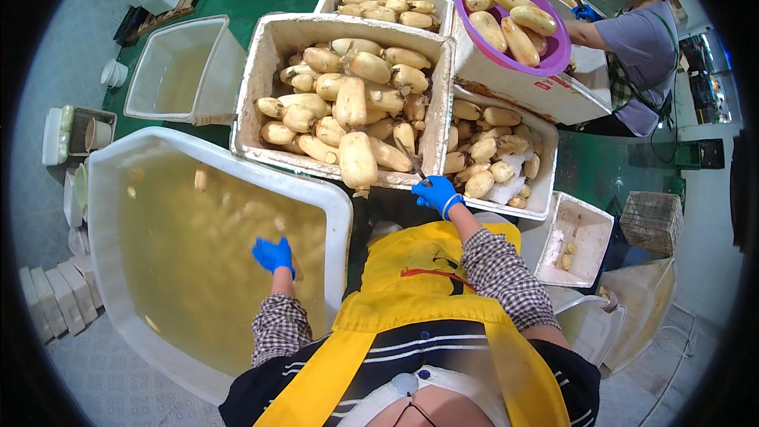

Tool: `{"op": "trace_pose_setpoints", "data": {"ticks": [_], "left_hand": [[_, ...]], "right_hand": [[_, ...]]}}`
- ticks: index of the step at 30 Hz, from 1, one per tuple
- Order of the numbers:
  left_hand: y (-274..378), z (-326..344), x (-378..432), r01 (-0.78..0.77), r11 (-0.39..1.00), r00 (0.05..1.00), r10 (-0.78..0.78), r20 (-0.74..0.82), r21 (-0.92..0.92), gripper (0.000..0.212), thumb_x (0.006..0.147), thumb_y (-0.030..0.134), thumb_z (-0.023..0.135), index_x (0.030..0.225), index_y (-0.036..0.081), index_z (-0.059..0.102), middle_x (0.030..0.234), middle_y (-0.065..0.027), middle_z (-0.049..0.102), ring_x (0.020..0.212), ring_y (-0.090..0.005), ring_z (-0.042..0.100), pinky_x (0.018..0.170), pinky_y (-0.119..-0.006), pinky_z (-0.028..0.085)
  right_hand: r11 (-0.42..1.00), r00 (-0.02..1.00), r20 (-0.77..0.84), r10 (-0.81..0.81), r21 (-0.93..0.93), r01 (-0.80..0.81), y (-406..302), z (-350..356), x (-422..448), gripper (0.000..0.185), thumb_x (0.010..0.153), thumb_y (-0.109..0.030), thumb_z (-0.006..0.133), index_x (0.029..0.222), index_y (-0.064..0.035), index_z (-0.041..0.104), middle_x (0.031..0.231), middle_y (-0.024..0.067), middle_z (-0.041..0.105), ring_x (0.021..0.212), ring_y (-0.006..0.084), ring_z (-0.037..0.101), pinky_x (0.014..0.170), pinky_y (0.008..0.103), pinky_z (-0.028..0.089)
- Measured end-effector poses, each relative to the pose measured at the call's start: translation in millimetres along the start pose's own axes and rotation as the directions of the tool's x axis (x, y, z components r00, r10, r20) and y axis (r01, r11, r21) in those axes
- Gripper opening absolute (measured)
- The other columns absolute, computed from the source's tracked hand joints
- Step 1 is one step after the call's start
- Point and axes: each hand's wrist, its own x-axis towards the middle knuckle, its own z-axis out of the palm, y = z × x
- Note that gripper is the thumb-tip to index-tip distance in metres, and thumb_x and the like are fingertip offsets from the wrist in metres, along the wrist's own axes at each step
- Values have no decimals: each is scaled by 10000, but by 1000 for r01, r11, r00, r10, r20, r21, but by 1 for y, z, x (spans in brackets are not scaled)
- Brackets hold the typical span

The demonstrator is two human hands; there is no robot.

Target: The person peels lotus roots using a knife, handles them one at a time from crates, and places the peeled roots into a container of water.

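My left hand [274,254], in a blue glove, is over the murky yellow water of a large white plastic tub [338,219]. Its fingers are spread and nothing shows in them. Pale lotus root pieces lie blurred under the water; one lotus root [201,177] shows near the far side. My right hand [437,194], also blue-gloved, grips a knife [410,157] by its handle, the blade pointing up and left. Past the blade stands a foam box [338,25] heaped with lotus root segments. One thick lotus root segment [358,160] hangs over the box's near edge.
Right of that box, another foam box [548,190] holds lotus roots and a white lump. A purple basin [563,41] of lotus roots rests above it, near a co-worker [640,53]. A smaller tub [187,112] of water stands far left, a foam box [584,237] at right.
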Motion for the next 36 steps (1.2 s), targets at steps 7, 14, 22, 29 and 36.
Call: {"op": "trace_pose_setpoints", "data": {"ticks": [7,14,22,29,36], "left_hand": [[242,-102,-21,-372,740,853,511,109,-560,1113,615,527,753,1381,-55,193,1327,-285,366,1223,-382,392,1008,-385,342],[288,-66,-28,-343,877,824,453,341,-337,1145,504,516,806,1316,-77,258,1171,-270,515,1080,-351,532,882,-399,455],[166,-114,-29,-690,691,684,720,120,-216,1203,492,388,831,1398,-7,146,1209,-210,498,1091,-348,506,874,-426,442],[118,-96,-40,-648,750,727,660,189,-129,1106,490,357,824,1363,-5,249,1184,-188,509,1018,-334,539,842,-426,458],[129,-110,-42,-555,822,768,564,302,-123,1067,514,351,799,1372,25,255,1122,-182,500,997,-339,530,776,-417,486]], "right_hand": [[997,999,-35,-17,79,20,8,8,1,236,762,-230,699,833,-17,627,650,64,621,533,131,587,471,236,448],[987,997,-50,-60,146,67,5,-3,-18,258,793,-217,665,868,20,595,708,92,615,579,161,606,534,270,484],[986,973,168,-157,-29,164,-19,22,-26,307,826,-251,634,931,32,581,777,133,621,663,198,646,614,310,516],[809,908,413,-72,-509,295,-55,78,-30,398,819,-390,601,899,0,615,747,163,647,674,267,646,678,361,504],[726,920,392,26,-639,252,-50,101,-20,346,837,-349,563,880,-15,639,738,158,653,693,293,641,704,386,496]]}}
